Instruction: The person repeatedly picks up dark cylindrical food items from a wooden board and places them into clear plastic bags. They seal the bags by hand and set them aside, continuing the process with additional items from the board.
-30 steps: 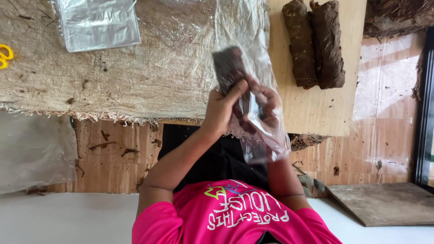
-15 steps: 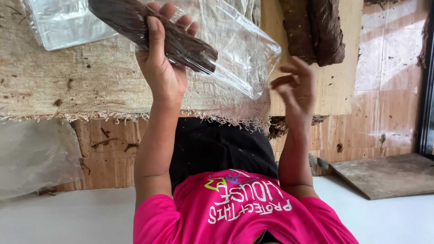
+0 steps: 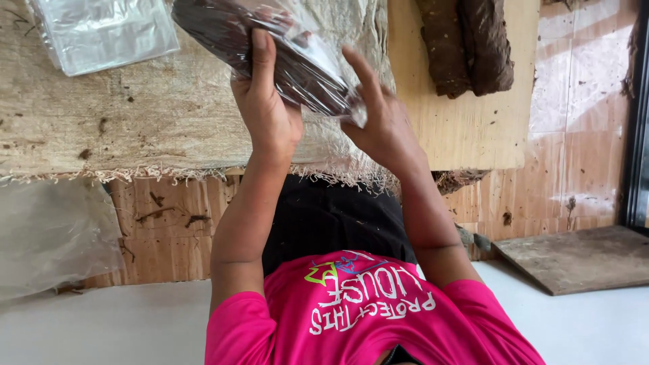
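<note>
Left hand [image 3: 270, 118]: raised off the surface [image 3: 135, 128], forearm upright, fingers closed over the dark brown bundle [image 3: 263, 51].
Right hand [image 3: 382, 125]: fingers spread, pressing the clear plastic bag [image 3: 324, 74] at the bundle's end.
Bundle: inside the bag, held above the surface's near fringed edge.
Far corner: two dark rolls [image 3: 466, 44] on a wooden board [image 3: 473, 128].

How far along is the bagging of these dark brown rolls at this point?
Done: one dark brown pressed roll sits inside a clear plastic bag. In hand: the left hand grips it while the right hand presses the bag's end. Left: two bare brown rolls lie on the plywood board, spare clear bags nearby.
</note>
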